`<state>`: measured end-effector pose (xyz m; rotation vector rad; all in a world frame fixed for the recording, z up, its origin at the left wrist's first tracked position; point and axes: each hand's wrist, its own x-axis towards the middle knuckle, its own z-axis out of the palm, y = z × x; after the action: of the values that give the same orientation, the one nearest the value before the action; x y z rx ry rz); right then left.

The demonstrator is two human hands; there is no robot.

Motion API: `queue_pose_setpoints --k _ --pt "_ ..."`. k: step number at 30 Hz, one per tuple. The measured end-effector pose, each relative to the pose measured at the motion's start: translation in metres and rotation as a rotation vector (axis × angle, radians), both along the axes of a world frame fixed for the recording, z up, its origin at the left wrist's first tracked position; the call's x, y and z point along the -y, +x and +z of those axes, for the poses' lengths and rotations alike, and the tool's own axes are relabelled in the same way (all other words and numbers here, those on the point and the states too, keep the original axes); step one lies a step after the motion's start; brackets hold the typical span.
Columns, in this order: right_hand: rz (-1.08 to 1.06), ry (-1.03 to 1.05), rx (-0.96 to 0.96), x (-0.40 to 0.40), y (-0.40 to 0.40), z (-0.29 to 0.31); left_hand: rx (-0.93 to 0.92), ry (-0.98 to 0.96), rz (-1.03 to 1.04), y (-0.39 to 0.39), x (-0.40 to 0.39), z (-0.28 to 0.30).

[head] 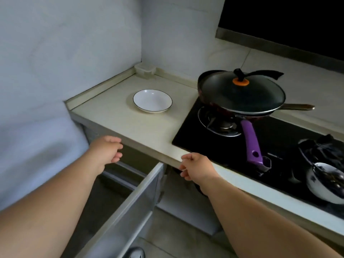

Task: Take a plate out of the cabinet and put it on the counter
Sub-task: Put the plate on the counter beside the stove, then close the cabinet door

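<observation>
A white plate [152,101] with a thin dark rim lies flat on the beige counter [111,110], left of the stove. Below the counter's front edge the cabinet drawer [134,200] stands pulled out, its metal front slanting toward me. My left hand [106,152] hovers over the open drawer just under the counter edge, fingers loosely curled and holding nothing. My right hand [195,169] hangs near the counter's front edge, to the right of the drawer, fingers apart and empty. What lies inside the drawer is hidden.
A black gas stove [279,146] adjoins the counter on the right, carrying a lidded frying pan [242,93] with a purple handle [251,140]. A bowl with dark contents [327,183] sits on the far right burner. A clear plastic container [145,70] stands in the back corner.
</observation>
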<state>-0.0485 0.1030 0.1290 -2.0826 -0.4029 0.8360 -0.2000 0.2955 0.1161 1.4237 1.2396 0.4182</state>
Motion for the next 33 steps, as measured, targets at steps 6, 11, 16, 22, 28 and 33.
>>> queue_pose_setpoints --k 6,11,16,22,28,33 --pt "-0.030 -0.023 -0.079 0.069 -0.042 -0.004 -0.183 0.111 -0.186 -0.053 0.065 -0.003" --pt "-0.044 -0.054 -0.091 0.097 -0.069 -0.012 -0.456 0.126 -0.393 -0.082 0.087 -0.028" --pt "-0.126 -0.144 -0.117 0.107 -0.103 -0.050 -0.719 0.097 -0.700 -0.105 0.106 -0.064" --pt "-0.082 -0.187 -0.114 0.114 -0.130 -0.073 -0.776 0.184 -0.747 -0.107 0.102 -0.076" --pt "-0.163 -0.162 -0.161 0.140 -0.131 -0.082 -0.668 0.002 -0.689 -0.095 0.133 -0.086" --pt "-0.147 -0.164 -0.188 0.153 -0.127 -0.074 -0.482 -0.247 -0.591 -0.071 0.180 -0.094"
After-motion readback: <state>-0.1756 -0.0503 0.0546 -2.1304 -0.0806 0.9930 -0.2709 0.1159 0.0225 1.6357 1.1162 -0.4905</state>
